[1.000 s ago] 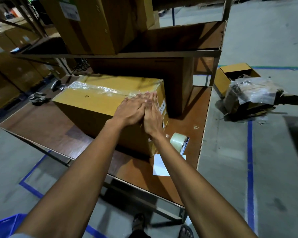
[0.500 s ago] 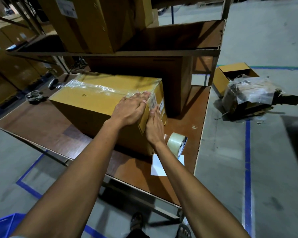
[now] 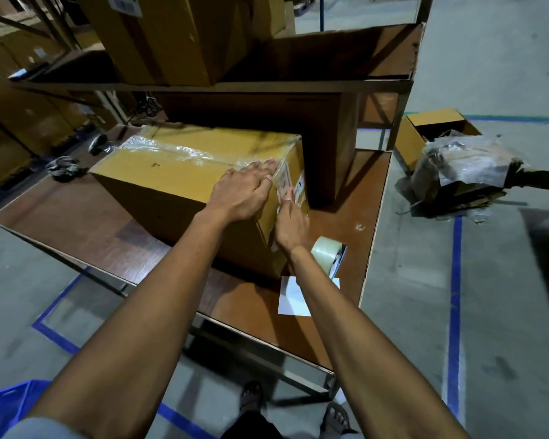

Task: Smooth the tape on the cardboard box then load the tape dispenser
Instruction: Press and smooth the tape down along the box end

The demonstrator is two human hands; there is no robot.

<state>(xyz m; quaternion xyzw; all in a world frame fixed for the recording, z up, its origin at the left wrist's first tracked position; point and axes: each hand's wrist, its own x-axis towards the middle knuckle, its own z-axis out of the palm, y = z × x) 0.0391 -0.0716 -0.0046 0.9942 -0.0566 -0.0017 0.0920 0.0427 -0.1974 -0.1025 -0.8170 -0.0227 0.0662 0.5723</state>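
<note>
A closed yellow-brown cardboard box [image 3: 159, 172] lies on the brown table [image 3: 76, 217]. Wrinkled clear tape [image 3: 178, 151] runs along its top seam and down the near right end. My left hand [image 3: 241, 193] lies flat, fingers together, on the top at that right edge. My right hand [image 3: 291, 223] presses flat against the box's end face just below, on the tape. A tape dispenser with a clear tape roll [image 3: 327, 251] stands on the table right beside my right wrist.
A white sheet of paper [image 3: 293, 297] lies at the table's near edge. A tall dark carton [image 3: 314, 137] stands behind the box under a shelf with more cartons. An open box and a pile of plastic-wrapped scrap [image 3: 457, 172] sit on the floor right. A blue crate [image 3: 4, 407] is bottom left.
My right hand has slid off the top, over the edge and down the box's end face. My left hand has stayed flat on the top near the edge.
</note>
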